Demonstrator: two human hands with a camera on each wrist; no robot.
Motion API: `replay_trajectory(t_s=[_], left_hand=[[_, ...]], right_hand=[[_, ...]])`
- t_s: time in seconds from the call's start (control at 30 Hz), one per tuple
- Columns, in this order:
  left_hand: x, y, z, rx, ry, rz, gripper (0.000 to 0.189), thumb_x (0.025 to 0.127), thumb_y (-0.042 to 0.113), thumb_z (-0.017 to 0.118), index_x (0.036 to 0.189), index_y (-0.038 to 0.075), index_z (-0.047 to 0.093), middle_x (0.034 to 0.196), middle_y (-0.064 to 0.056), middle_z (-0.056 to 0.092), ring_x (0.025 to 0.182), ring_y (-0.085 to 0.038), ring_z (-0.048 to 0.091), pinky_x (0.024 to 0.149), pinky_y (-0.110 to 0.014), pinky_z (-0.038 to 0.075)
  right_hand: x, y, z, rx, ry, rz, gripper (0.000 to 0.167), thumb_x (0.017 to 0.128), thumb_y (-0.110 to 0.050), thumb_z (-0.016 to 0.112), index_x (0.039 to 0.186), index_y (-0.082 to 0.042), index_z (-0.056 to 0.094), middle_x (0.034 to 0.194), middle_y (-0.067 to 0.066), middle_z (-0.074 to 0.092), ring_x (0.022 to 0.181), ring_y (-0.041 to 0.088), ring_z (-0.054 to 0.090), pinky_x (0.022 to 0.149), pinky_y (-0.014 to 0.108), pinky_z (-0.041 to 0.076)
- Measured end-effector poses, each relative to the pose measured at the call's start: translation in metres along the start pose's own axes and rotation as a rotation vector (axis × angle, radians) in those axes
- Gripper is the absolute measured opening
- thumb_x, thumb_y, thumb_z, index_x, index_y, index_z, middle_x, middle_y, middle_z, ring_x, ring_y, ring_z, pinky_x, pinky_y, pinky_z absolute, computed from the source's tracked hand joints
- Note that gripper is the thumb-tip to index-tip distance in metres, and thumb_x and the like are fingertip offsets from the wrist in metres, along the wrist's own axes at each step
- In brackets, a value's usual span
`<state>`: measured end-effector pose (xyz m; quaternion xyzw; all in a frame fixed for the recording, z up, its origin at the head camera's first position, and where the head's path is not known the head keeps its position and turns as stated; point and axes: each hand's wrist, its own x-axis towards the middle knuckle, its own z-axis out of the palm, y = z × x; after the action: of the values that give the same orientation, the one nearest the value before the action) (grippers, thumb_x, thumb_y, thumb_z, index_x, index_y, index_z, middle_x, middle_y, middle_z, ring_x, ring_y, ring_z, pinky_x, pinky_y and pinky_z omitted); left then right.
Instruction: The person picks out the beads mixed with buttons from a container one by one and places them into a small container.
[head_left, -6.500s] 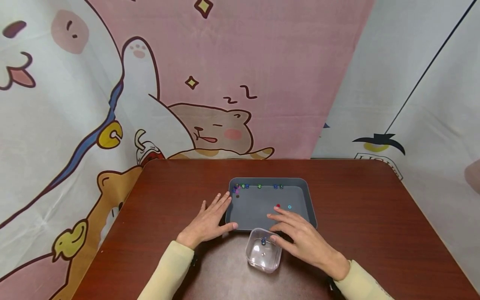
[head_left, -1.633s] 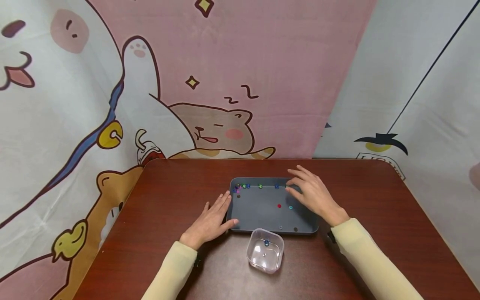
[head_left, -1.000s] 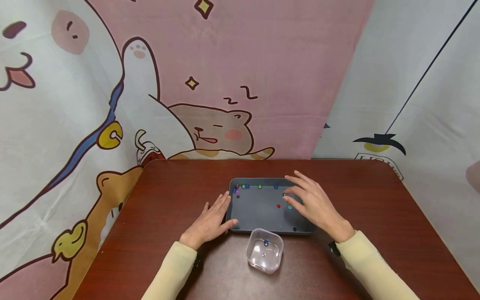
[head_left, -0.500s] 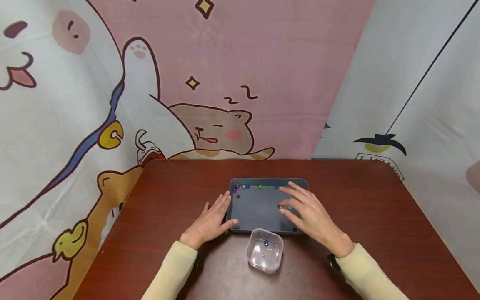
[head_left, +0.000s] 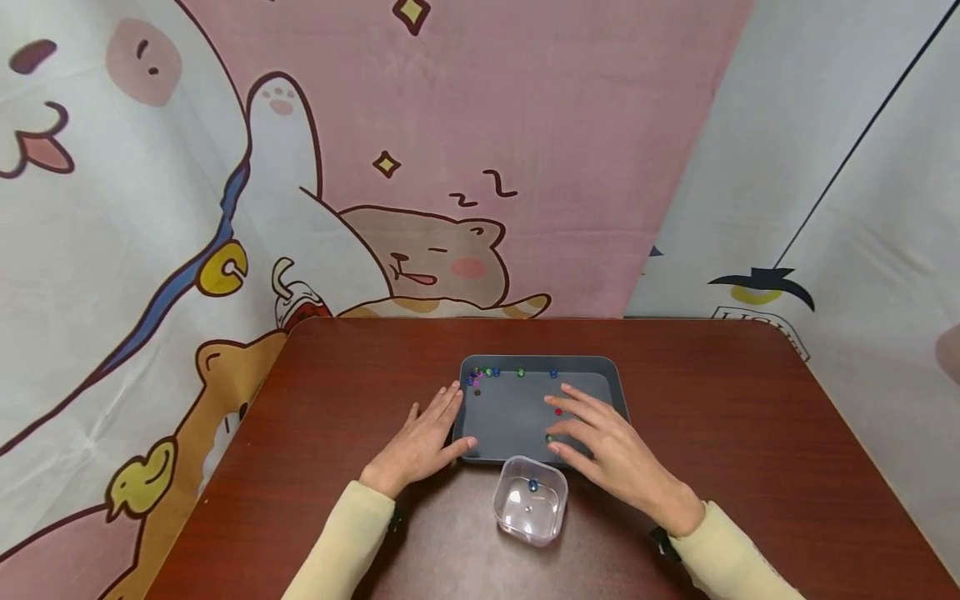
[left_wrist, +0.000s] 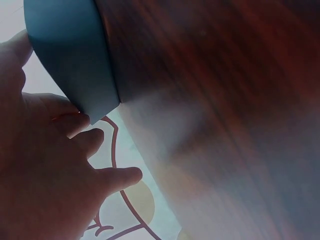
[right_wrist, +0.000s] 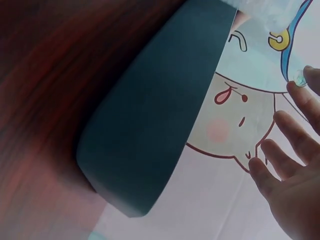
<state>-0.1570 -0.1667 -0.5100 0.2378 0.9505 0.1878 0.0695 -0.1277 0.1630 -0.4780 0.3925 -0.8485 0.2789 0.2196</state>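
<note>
While the right hand (head_left: pixel 615 454) hangs over the lower right part of the gray tray (head_left: pixel 517 417), its thumb and index finger pinch one small glassy marble (right_wrist: pixel 300 78), which shows at the right edge of the right wrist view; the other fingers are spread apart. In the head view this marble is at the fingertips, a little right of the lower middle, near the clear plastic container (head_left: pixel 531 534). The container stands just below the tray's near side in the frame, and inside it sits a blue marble (head_left: pixel 533 485). The left hand (head_left: pixel 416 446) holds nothing; its fingers are wide and quite straight, and they lie at the tray's left rim. Along the upper side of the tray there are a green marble (head_left: pixel 521 372) in the middle and a blue piece (head_left: pixel 553 373) to the right of it, while a group of small coloured pieces (head_left: pixel 470 381) gathers in the upper left corner. A red piece (head_left: pixel 558 412) lies beside the right fingers. Under everything is a reddish-brown table (head_left: pixel 720 417), and behind it hangs a cartoon-printed cloth (head_left: pixel 585 167).
</note>
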Motion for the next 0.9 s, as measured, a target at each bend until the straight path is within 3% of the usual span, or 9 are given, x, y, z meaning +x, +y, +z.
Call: replay_trajectory(t_s=[0.2, 0.27, 0.47, 0.7, 0.9], left_hand=[[0.0, 0.0, 0.0, 0.006, -0.001, 0.0, 0.087, 0.103, 0.061, 0.05, 0.164, 0.005, 0.025, 0.173, -0.006, 0.015, 0.158, -0.028, 0.016, 0.119, -0.068, 0.02], [0.0, -0.001, 0.0, 0.011, -0.004, -0.001, 0.087, 0.103, 0.062, 0.049, 0.165, 0.005, 0.024, 0.173, -0.006, 0.014, 0.158, -0.027, 0.016, 0.12, -0.068, 0.019], [0.0, -0.001, 0.001, 0.02, -0.008, -0.002, 0.087, 0.104, 0.062, 0.048, 0.165, 0.006, 0.023, 0.173, -0.006, 0.013, 0.158, -0.028, 0.016, 0.12, -0.068, 0.019], [0.0, -0.002, 0.001, 0.012, -0.005, -0.002, 0.087, 0.104, 0.062, 0.048, 0.164, 0.005, 0.024, 0.173, -0.007, 0.014, 0.158, -0.029, 0.016, 0.119, -0.068, 0.02], [0.0, -0.002, 0.002, 0.018, 0.001, 0.006, 0.087, 0.104, 0.062, 0.048, 0.164, 0.005, 0.024, 0.173, -0.007, 0.015, 0.158, -0.03, 0.017, 0.119, -0.068, 0.021]], right_hand=[[-0.003, -0.009, 0.002, 0.032, -0.064, -0.003, 0.021, 0.101, -0.039, 0.068, 0.104, -0.02, 0.076, 0.144, 0.004, 0.061, 0.145, 0.031, 0.045, 0.116, 0.048, 0.038], [-0.005, -0.011, 0.003, 0.035, -0.082, -0.015, 0.022, 0.102, -0.04, 0.066, 0.105, -0.021, 0.076, 0.145, 0.004, 0.061, 0.144, 0.033, 0.046, 0.115, 0.05, 0.039], [-0.009, -0.017, 0.008, 0.043, -0.119, -0.043, 0.018, 0.101, -0.038, 0.068, 0.106, -0.023, 0.076, 0.145, 0.004, 0.061, 0.143, 0.033, 0.047, 0.1, 0.068, 0.045], [-0.012, -0.021, 0.013, 0.044, -0.161, -0.084, 0.017, 0.099, -0.035, 0.072, 0.107, -0.021, 0.077, 0.146, 0.002, 0.06, 0.143, 0.031, 0.046, 0.107, 0.057, 0.044], [-0.013, -0.023, 0.017, 0.046, -0.192, -0.092, 0.024, 0.104, -0.04, 0.064, 0.109, -0.021, 0.078, 0.147, 0.001, 0.059, 0.143, 0.032, 0.047, 0.107, 0.057, 0.045]])
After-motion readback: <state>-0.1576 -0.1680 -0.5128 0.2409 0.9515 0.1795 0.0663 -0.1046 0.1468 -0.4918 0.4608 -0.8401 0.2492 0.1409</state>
